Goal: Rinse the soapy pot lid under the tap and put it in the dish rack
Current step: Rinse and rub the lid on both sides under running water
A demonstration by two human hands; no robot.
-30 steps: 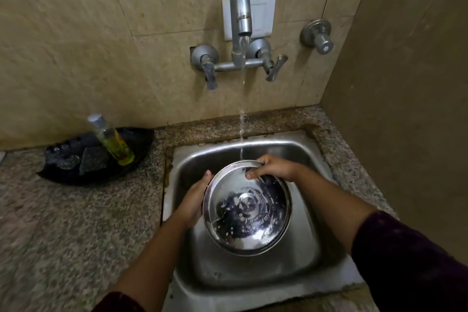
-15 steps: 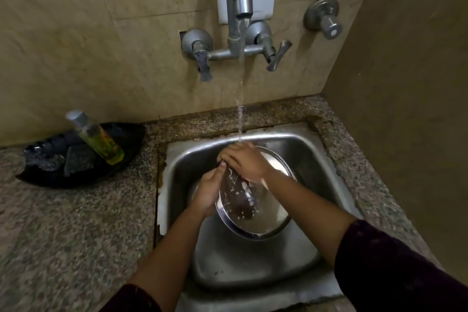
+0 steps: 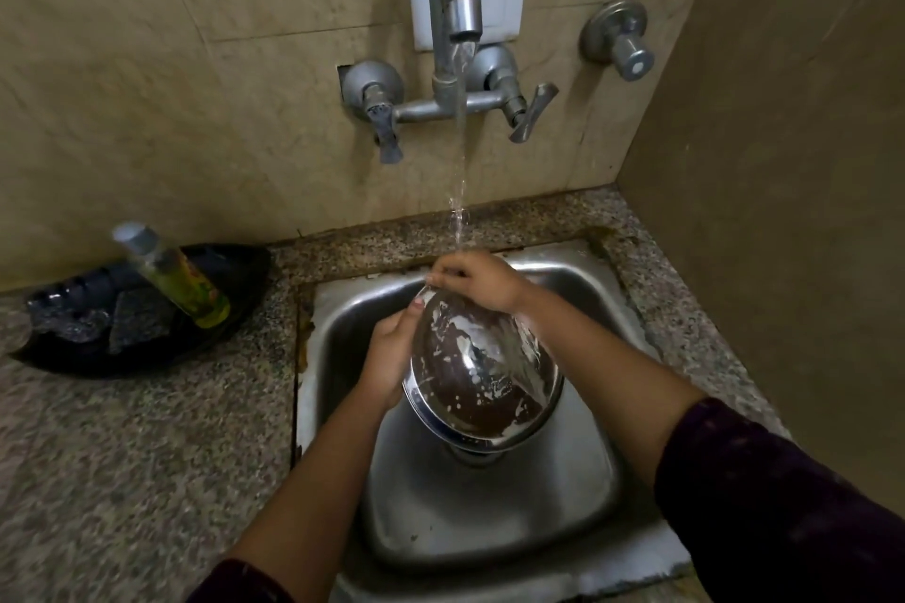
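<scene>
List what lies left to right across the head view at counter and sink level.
Black tray → bottle standing in it → left hand → pot lid over the sink; the right hand overlaps the lid's top edge.

Sink (image 3: 489,524): set into the bench (image 3: 122,455), right of its open stretch; side wall just right of it
Tap (image 3: 453,9): on the back wall above the sink; water stream (image 3: 460,161) falling onto the right hand (image 3: 477,281)
Pot lid (image 3: 482,370): tilted over the sink, between the hands; left hand (image 3: 389,360) on its left edge; right hand on its top edge
Tray (image 3: 63,352): on the bench, left of the sink, against the back wall
Bottle (image 3: 178,276): leaning in the tray
</scene>
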